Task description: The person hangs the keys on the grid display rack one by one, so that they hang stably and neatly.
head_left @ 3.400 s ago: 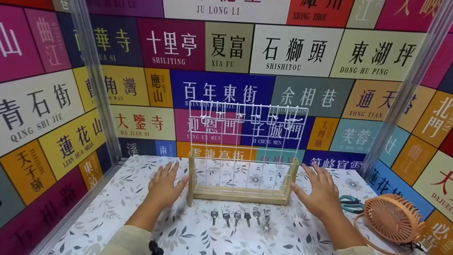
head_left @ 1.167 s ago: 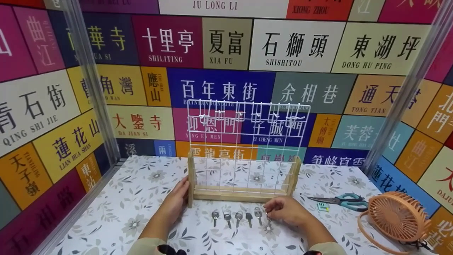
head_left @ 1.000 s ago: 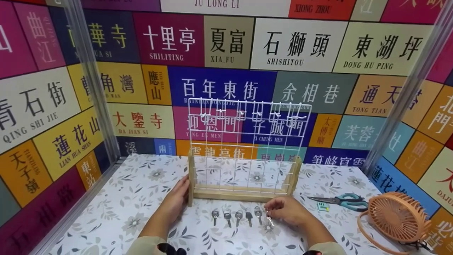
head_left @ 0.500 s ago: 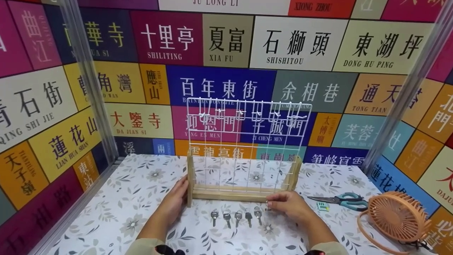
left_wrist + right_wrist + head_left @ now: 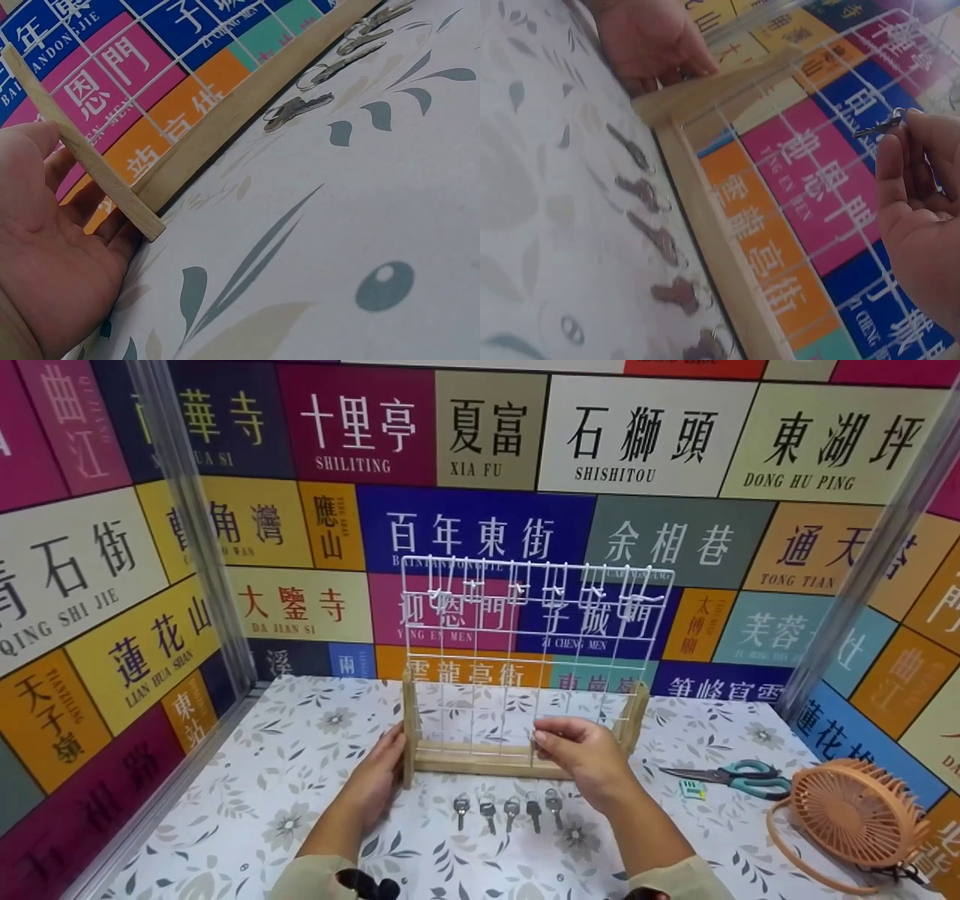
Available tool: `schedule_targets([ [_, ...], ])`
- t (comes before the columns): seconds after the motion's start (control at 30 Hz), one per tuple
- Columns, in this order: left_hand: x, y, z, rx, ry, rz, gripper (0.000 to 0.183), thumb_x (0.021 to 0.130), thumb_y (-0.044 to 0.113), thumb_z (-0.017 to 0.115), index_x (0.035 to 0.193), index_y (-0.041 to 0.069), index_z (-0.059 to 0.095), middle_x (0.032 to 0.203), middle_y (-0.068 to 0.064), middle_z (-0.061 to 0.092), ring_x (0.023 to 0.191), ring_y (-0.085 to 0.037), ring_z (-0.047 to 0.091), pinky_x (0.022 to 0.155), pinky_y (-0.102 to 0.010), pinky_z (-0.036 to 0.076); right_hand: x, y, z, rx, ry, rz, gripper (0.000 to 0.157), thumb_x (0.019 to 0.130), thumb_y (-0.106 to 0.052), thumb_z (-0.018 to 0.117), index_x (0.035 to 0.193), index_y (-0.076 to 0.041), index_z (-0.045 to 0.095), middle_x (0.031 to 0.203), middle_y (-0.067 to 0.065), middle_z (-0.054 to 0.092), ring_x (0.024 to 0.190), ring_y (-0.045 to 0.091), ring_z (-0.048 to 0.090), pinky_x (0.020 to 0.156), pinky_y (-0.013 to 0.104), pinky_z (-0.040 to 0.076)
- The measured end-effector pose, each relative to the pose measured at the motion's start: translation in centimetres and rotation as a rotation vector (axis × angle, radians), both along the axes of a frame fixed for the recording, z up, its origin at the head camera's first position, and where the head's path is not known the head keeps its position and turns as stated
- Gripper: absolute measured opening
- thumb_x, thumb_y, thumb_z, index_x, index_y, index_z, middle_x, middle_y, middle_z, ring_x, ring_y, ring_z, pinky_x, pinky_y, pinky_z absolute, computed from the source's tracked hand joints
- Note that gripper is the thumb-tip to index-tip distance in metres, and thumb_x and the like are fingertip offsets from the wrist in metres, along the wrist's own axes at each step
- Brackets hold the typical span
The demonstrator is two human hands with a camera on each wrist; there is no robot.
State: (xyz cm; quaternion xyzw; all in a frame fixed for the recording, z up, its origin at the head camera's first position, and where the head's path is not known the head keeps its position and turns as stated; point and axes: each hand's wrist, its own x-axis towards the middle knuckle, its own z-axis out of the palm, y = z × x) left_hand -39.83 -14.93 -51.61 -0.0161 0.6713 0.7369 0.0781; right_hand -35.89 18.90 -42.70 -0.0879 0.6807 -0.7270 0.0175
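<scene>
A white wire grid rack stands upright in a wooden frame, with a row of white hooks along its upper part. My left hand grips the frame's left post, its fingers passing behind the wood. My right hand is raised in front of the grid and pinches a key by its ring between thumb and fingertips. Several more keys lie in a row on the table, just in front of the frame's base.
On the right lie teal-handled scissors, and a small green-and-white item beside them. An orange fan with a strap stands at the far right. The table has a leaf-patterned cover, and colourful sign-printed walls rise behind and beside it.
Both hands came in from beside the rack: the left took hold of the left post, the right picked up the rightmost key. The right hand has since risen leftward with it.
</scene>
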Motion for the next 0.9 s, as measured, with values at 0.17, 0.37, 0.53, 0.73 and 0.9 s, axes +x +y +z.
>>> schedule_targets([
  [0.17,0.1,0.1,0.0,-0.014,0.004,-0.011,0.060,0.109,0.059,0.050,0.166,0.044,0.036,0.179,0.004,0.027,0.168,-0.026,0.020,0.138,-0.050,0.017,0.0,-2.6,3.7,-0.052,0.048,0.048,0.023,0.099,-0.005,0.075,0.121,0.000,0.076,0.109,0.007,0.077,0.095,0.016,0.076,0.094,0.030,0.065],
  [0.37,0.0,0.1,-0.1,-0.020,0.002,-0.014,0.059,0.110,0.059,0.049,0.165,0.045,0.037,0.179,0.004,0.028,0.168,-0.026,0.021,0.138,-0.050,0.018,-0.4,-5.5,7.9,-0.103,0.094,0.087,0.022,0.098,-0.001,0.074,0.120,0.000,0.076,0.106,0.006,0.077,0.092,0.016,0.075,0.093,0.030,0.065],
  [0.53,0.0,0.0,0.1,-0.021,-0.007,-0.013,0.059,0.108,0.061,0.050,0.164,0.048,0.037,0.178,0.006,0.031,0.168,-0.025,0.023,0.138,-0.052,0.017,-0.9,-7.7,10.7,-0.169,0.111,0.105,0.023,0.098,0.001,0.073,0.121,0.002,0.075,0.105,0.006,0.078,0.093,0.018,0.076,0.096,0.031,0.065],
  [0.73,0.1,0.0,0.2,-0.020,0.000,-0.013,0.060,0.109,0.060,0.049,0.166,0.045,0.035,0.178,0.002,0.032,0.167,-0.029,0.024,0.138,-0.054,0.015,-0.9,-10.1,13.1,-0.247,0.134,0.125,0.021,0.098,0.002,0.072,0.119,0.001,0.076,0.105,0.008,0.077,0.094,0.020,0.076,0.095,0.031,0.065],
  [0.9,0.3,0.1,0.2,-0.010,0.000,-0.019,0.058,0.111,0.057,0.048,0.166,0.044,0.035,0.178,0.003,0.030,0.168,-0.027,0.022,0.138,-0.052,0.013,-0.8,-11.6,14.0,-0.326,0.117,0.118,0.021,0.099,0.001,0.072,0.120,0.000,0.077,0.107,0.010,0.077,0.091,0.019,0.076,0.091,0.029,0.066],
])
